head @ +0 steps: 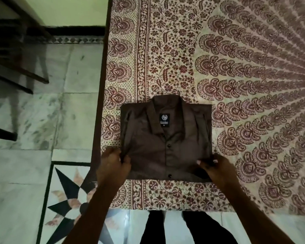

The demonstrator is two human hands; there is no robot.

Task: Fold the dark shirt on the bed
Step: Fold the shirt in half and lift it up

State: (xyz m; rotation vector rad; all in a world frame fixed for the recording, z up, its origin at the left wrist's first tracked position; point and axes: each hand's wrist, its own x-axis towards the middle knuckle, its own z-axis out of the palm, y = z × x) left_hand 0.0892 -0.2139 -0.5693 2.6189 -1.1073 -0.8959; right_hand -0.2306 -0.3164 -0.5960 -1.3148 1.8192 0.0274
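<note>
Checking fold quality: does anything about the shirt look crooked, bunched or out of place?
Mostly tidy: the shirt lies as a squared rectangle, collar up. Only the near left corner is puckered, where the left hand pinches it.

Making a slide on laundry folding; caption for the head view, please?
Folded dark shirt, label up, on a patterned bedspread, left hand and right hand at its near corners.

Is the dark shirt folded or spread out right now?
Folded: the dark shirt lies on the bed as a compact rectangle, sides tucked under.
</note>
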